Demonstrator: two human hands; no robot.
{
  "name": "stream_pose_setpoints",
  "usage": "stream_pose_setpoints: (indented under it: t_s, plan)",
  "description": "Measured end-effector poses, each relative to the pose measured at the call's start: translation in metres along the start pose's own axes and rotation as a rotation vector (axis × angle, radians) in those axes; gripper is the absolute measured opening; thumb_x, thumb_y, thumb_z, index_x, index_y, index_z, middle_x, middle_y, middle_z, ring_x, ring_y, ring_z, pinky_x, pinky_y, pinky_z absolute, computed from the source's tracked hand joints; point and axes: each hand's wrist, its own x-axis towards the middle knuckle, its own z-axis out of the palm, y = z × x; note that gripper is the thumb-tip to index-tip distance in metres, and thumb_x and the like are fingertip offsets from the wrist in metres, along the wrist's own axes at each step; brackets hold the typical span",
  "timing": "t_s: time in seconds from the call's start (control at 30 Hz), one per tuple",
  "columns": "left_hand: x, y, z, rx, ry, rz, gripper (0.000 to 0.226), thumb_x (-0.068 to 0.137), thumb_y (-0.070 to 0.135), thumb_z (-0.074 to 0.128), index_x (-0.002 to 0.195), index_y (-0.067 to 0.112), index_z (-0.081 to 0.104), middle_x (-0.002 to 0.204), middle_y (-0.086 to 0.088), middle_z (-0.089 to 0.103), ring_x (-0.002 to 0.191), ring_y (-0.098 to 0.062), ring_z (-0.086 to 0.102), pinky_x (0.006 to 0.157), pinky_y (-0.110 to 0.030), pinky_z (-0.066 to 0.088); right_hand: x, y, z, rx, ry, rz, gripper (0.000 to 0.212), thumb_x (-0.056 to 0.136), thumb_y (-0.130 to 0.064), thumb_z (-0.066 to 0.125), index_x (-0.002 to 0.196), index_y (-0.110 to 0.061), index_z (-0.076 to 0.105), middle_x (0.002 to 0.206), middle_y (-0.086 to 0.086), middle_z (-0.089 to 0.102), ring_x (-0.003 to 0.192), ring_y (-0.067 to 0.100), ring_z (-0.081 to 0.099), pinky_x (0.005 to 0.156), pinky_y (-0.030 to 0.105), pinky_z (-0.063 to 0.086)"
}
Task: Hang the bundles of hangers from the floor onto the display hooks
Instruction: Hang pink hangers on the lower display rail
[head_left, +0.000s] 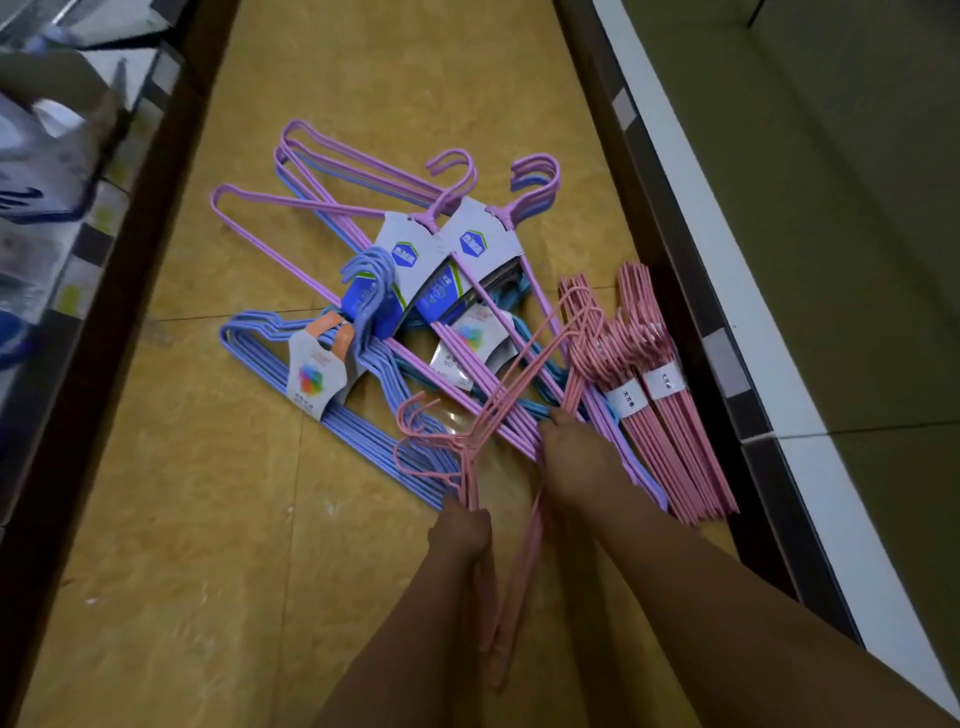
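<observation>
Gripping pink hanger bundle (493, 415) with both hands: left hand (460, 532) curling round lower wires, right hand (574, 452) pinching upper part. Purple bundles (415, 228), blue bundles (332, 395), banded pink bundles (654, 405) lying on floor (208, 519). Hooks out of view; most of job probably remaining.

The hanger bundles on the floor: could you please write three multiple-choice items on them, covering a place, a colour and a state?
1. Where do the two banded pink bundles lie?
A. against the dark shelf base on the right
B. on a display hook
C. on the left shelf

2. What colour are the hangers in the left hand?
A. blue
B. pink
C. purple

3. What is the right hand doing?
A. hanging idle
B. resting flat on the floor
C. gripping pink hangers from the pile

Answers: 1 A, they lie beside that base. 2 B, pink wires run through its grip. 3 C, its fingers close on them.
</observation>
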Motion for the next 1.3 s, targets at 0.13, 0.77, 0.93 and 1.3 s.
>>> stream_pose_setpoints:
  t_s: [0.13,0.77,0.93,1.3]
  plan:
    - [0.007,0.007,0.009,-0.155,0.032,-0.04,0.053,0.09,0.019,0.06,0.134,-0.001,0.036,0.129,-0.025,0.05,0.117,-0.041,0.051,0.101,-0.046,0.043,0.001,-0.002,0.001,-0.016,0.027,-0.013,0.024,0.094,-0.011,0.044,0.114,-0.007,0.055,0.128,0.012,0.051,0.109,0.029,0.055,0.089,0.036,0.043]
    - [-0.085,0.065,-0.085,-0.43,0.153,0.219,0.036,0.077,0.008,0.065,0.048,0.013,0.043,0.045,-0.003,0.036,0.043,-0.017,0.033,0.049,-0.027,0.028,-0.027,-0.049,-0.039,0.052,-0.095,-0.054,0.023,0.093,-0.016,0.048,0.112,-0.008,0.057,0.119,0.011,0.053,0.109,0.03,0.055,0.089,0.039,0.046]
    - [-0.098,0.077,-0.112,-0.225,0.27,0.35,0.035,0.081,0.02,0.064,0.054,0.012,0.045,0.052,-0.005,0.037,0.05,-0.022,0.038,0.054,-0.031,0.03,-0.032,-0.061,-0.055,0.043,-0.122,-0.113,0.023,0.094,-0.017,0.047,0.115,-0.01,0.055,0.12,0.012,0.052,0.11,0.032,0.055,0.089,0.041,0.046]
    - [-0.084,0.064,-0.095,-0.077,0.36,0.454,0.03,0.089,0.027,0.057,0.062,0.021,0.046,0.059,-0.001,0.047,0.058,-0.02,0.045,0.055,-0.03,0.03,-0.02,0.003,-0.079,0.321,0.148,0.344,0.028,0.092,-0.003,0.048,0.12,-0.006,0.05,0.122,0.015,0.053,0.11,0.033,0.054,0.083,0.038,0.045]
